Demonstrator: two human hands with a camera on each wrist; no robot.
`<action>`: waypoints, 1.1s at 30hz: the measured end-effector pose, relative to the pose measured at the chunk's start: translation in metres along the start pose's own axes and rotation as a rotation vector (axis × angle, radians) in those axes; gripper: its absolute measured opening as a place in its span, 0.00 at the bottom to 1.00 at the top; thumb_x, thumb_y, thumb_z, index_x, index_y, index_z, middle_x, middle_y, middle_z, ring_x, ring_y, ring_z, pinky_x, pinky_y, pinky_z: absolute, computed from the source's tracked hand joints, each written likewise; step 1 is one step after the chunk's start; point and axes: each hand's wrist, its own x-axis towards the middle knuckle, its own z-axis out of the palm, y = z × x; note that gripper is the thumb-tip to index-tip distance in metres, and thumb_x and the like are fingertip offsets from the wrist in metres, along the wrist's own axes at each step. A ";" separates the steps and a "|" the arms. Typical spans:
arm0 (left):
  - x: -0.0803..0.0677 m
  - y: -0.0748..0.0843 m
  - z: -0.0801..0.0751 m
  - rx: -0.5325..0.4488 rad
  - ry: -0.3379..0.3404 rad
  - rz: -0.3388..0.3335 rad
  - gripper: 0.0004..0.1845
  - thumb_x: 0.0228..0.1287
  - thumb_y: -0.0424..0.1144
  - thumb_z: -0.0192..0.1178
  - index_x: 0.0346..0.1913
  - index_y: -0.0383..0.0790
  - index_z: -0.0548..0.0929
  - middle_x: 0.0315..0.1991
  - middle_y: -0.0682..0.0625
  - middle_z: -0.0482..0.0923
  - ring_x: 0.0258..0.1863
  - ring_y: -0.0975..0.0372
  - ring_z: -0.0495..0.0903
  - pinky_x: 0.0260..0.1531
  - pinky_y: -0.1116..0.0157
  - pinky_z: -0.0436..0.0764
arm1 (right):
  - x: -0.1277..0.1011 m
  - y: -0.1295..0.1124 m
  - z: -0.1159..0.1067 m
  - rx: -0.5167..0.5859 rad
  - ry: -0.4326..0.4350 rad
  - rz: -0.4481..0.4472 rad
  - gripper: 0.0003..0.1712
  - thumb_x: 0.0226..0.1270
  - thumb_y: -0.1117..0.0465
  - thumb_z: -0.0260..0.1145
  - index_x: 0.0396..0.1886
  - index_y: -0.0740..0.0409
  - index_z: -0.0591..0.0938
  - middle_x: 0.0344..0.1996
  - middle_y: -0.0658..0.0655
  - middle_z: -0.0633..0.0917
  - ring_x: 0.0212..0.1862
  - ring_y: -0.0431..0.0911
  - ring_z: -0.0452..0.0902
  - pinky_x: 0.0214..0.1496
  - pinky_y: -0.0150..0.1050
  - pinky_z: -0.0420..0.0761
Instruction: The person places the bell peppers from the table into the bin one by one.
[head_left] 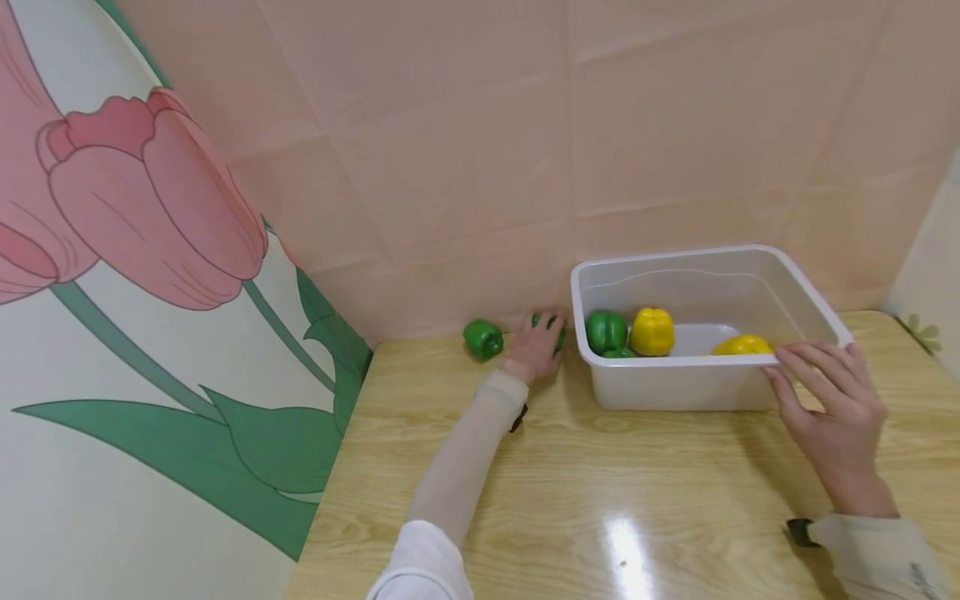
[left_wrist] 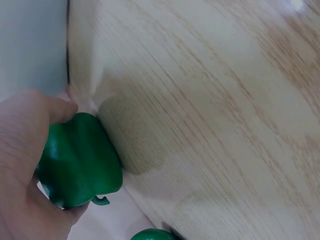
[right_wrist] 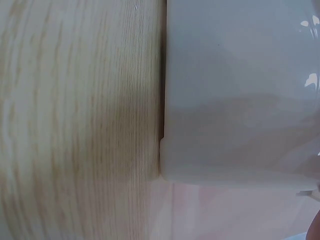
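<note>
My left hand [head_left: 534, 350] is around a green bell pepper [left_wrist: 82, 160] on the table, left of a pale plastic bin [head_left: 675, 385]. In the left wrist view the thumb and a finger grip the pepper from either end, its short stem showing. Another green bell pepper [head_left: 482, 340] lies just left of that hand, by the back wall. At the bin's front right corner my right hand [head_left: 832, 408] holds the rim, fingers over the edge and thumb outside. Inside the bin are green peppers [head_left: 606, 332], a standing yellow pepper [head_left: 652, 332] and yellow at the right [head_left: 742, 345], partly hidden by the front wall.
The wooden table [head_left: 555, 500] meets a pink cloth-covered wall [head_left: 450, 167] at its back edge. On the left stands a wall painted with tulips [head_left: 150, 200]. A white wall [head_left: 933, 267] borders the right side. The bin stands close to the back wall.
</note>
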 end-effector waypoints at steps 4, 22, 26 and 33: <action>-0.001 0.001 0.001 0.031 -0.019 -0.011 0.36 0.77 0.54 0.63 0.81 0.52 0.62 0.80 0.50 0.64 0.81 0.47 0.60 0.76 0.55 0.72 | 0.000 0.000 0.000 -0.001 0.003 -0.002 0.17 0.64 0.54 0.81 0.38 0.65 0.94 0.41 0.66 0.93 0.51 0.58 0.88 0.71 0.49 0.76; -0.001 -0.004 0.002 0.206 0.007 0.094 0.34 0.74 0.61 0.64 0.78 0.58 0.72 0.79 0.49 0.66 0.78 0.47 0.65 0.71 0.55 0.78 | 0.002 0.001 0.001 0.009 0.006 0.002 0.16 0.64 0.55 0.82 0.38 0.66 0.94 0.41 0.67 0.93 0.51 0.59 0.88 0.72 0.49 0.76; -0.001 -0.006 0.005 0.226 0.000 0.130 0.32 0.75 0.61 0.63 0.77 0.59 0.72 0.78 0.53 0.68 0.79 0.50 0.65 0.75 0.55 0.74 | 0.001 0.002 0.001 0.006 0.009 -0.005 0.17 0.64 0.54 0.81 0.38 0.65 0.94 0.41 0.67 0.93 0.51 0.58 0.88 0.72 0.49 0.76; -0.006 -0.010 0.000 0.196 -0.003 0.181 0.32 0.74 0.59 0.65 0.76 0.57 0.74 0.77 0.52 0.69 0.80 0.52 0.64 0.78 0.55 0.70 | 0.000 0.002 0.000 0.008 0.009 -0.002 0.17 0.64 0.54 0.82 0.38 0.65 0.94 0.40 0.66 0.93 0.52 0.58 0.88 0.72 0.51 0.76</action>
